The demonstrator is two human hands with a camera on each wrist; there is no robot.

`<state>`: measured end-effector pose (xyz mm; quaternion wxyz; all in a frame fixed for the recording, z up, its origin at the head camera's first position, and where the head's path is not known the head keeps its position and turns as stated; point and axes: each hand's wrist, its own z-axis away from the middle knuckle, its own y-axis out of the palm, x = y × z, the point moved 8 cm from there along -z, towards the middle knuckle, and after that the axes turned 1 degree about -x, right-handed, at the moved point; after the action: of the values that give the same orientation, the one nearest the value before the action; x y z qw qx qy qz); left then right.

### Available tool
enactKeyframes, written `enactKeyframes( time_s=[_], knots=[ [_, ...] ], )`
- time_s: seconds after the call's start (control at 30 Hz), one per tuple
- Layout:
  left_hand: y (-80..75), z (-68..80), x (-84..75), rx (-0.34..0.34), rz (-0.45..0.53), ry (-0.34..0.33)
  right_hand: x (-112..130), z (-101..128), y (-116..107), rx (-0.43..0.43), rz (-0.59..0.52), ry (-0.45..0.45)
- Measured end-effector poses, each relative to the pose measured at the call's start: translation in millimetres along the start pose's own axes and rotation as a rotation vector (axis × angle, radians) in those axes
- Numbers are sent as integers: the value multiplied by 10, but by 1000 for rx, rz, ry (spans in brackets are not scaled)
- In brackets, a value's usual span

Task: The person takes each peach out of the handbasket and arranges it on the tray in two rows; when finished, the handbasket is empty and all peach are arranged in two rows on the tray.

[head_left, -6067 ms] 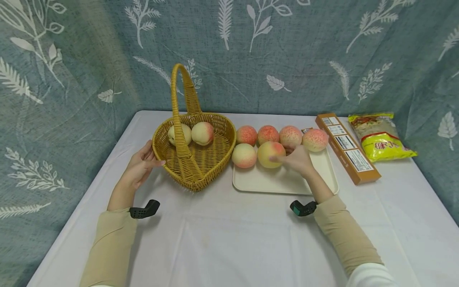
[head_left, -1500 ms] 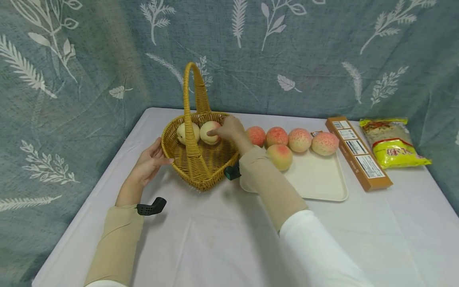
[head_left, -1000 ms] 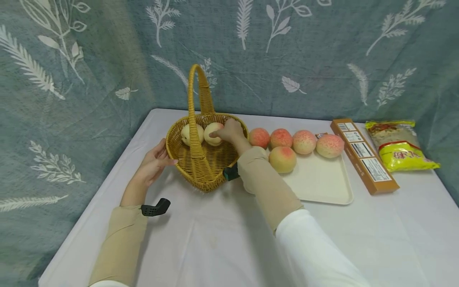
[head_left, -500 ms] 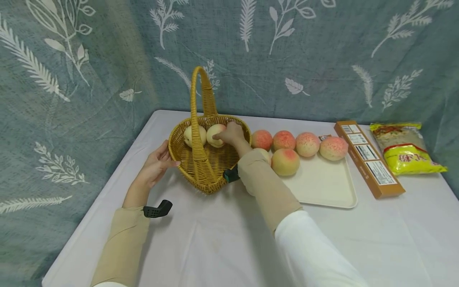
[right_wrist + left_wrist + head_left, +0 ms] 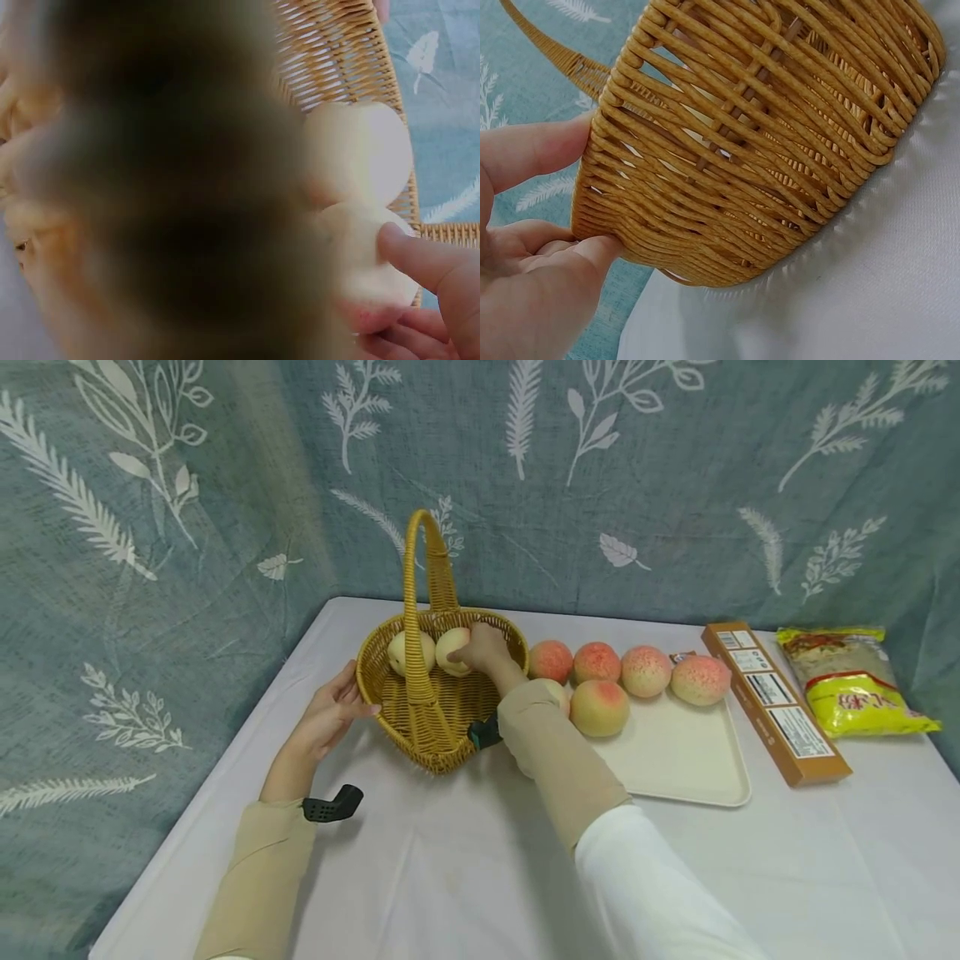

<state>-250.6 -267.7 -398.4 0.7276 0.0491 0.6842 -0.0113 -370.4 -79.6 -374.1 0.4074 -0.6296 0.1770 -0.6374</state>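
Since six seconds back, crossed from the tray [image 5: 675,772] to the wicker basket [image 5: 420,739] — right hand [image 5: 483,649], now inside the basket's far end; one front-row peach gone from the tray. Over the last half second, barely shifted.

Curled round a pale peach [image 5: 450,652] with a pink blush low on one side, fingertips [image 5: 420,262] pressed to its skin, thumb side hidden. Just beside it, behind the upright handle [image 5: 420,585], a second pale peach [image 5: 399,652]; the two touching or nearly so. Heart-shaped, golden, tightly woven, standing on the white tablecloth [image 5: 450,860].

Resting against the basket's outer wall, left hand [image 5: 330,722] — fingers nearly straight, thumb and fingertips [image 5: 592,251] touching the weave, gripping nothing.

On the cream tray to the right, four pink-speckled peaches [image 5: 645,670] in a back row and one in front [image 5: 598,707], another partly hidden by the beige sleeve [image 5: 555,760]. Beyond the tray, a long brown carton [image 5: 776,714], then a yellow packet [image 5: 851,685]. Behind everything, a grey-blue curtain [image 5: 225,485] printed with white leaves.
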Motion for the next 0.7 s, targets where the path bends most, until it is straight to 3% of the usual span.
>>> enactKeyframes(
  time_s=[0.27, 0.53, 0.7],
  knots=[
    [-1, 4, -12, -11, -6, -4, -12, 37, -39, -1, 34, -17],
    [6, -11, -1, -5, -8, -1, -61, 68, 38, 101, -189, 29],
    [12, -18, 3, -2, 0, 1, -98, 73, 97, 167, -240, 92]
  ],
)
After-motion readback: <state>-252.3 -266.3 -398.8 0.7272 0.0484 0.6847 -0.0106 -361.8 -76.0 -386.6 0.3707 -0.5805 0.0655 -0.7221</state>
